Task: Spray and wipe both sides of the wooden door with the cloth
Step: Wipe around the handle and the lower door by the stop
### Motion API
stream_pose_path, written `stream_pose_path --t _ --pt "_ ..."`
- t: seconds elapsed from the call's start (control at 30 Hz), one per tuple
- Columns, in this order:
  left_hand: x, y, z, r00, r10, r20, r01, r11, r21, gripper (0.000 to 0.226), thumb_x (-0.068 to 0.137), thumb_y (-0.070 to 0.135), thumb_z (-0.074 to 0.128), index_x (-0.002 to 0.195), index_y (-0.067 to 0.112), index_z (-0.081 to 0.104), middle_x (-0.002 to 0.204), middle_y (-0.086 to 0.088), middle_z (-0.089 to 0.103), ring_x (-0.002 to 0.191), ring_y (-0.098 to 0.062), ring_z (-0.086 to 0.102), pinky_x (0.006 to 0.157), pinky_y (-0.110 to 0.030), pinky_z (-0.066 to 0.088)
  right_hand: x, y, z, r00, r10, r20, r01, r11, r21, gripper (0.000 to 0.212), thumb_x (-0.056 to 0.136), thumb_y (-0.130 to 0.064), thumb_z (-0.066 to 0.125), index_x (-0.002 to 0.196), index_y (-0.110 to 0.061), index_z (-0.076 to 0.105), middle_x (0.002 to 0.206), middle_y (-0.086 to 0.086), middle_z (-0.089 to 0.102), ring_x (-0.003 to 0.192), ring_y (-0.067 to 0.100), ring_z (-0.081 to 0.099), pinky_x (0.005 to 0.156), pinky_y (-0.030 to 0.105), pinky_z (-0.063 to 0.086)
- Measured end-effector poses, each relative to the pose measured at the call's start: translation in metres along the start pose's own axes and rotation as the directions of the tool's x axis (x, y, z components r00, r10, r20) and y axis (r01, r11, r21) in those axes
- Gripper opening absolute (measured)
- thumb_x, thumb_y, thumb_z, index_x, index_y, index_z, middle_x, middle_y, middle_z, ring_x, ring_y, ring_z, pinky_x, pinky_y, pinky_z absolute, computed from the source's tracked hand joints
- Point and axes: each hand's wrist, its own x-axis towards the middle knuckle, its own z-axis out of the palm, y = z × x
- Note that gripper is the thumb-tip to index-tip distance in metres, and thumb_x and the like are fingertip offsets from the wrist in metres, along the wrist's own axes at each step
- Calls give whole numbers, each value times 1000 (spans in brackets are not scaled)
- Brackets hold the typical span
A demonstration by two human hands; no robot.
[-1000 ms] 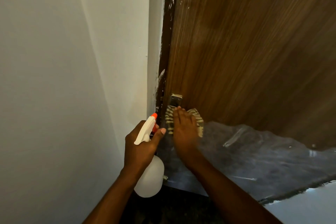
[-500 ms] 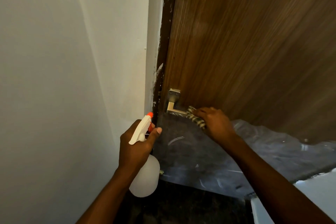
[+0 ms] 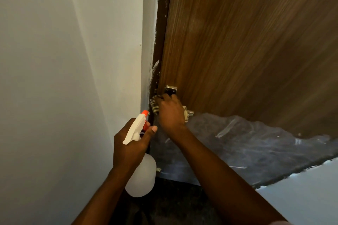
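Note:
The wooden door [image 3: 247, 45] fills the upper right, brown grain above and a grey plastic-covered panel [image 3: 247, 151] below. My right hand [image 3: 171, 113] presses a striped cloth [image 3: 154, 107] against the door's left edge, just under the metal handle plate [image 3: 171, 90]; the lever's end [image 3: 189, 112] pokes out to the right of my hand. Below and to the left, my left hand [image 3: 130, 147] grips a white spray bottle [image 3: 141, 179] with an orange nozzle [image 3: 145, 113], held upright near the door frame.
A white wall [image 3: 64, 78] stands close on the left and meets the dark, paint-flecked door frame [image 3: 161, 29]. Dark floor [image 3: 173, 204] lies below the door. A pale surface [image 3: 301, 197] shows at the bottom right.
My right hand has slid the cloth left along the handle lever to the door's edge by the handle plate. The left hand with the bottle has barely moved.

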Motion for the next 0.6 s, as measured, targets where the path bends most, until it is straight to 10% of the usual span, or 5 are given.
stream_pose_path --t 0.23,0.37,0.6 --pt "-2 -1 16 999 19 50 -20 999 31 58 72 40 71 121 15 55 113 -8 64 97 -23 63 89 -40 53 -59 75 12 987 -127 -101 136 987 87 74 65 -18 87 133 -18 60 134 13 60 120 34 59 95 45 51" --pt "3 5 33 997 38 64 -40 999 16 61 75 37 71 128 15 50 122 -7 61 107 -23 60 89 -33 49 -79 108 8 967 -66 -248 102 985 137 60 68 -11 86 124 -13 67 125 14 66 108 33 66 90 44 53" --pt "11 7 42 995 89 54 -91 995 33 61 75 40 70 128 17 50 124 -5 61 99 -13 57 83 -24 45 -55 68 1 984 155 -90 -123 950 287 54 91 -12 65 142 -12 49 142 13 51 130 30 46 108 37 37"
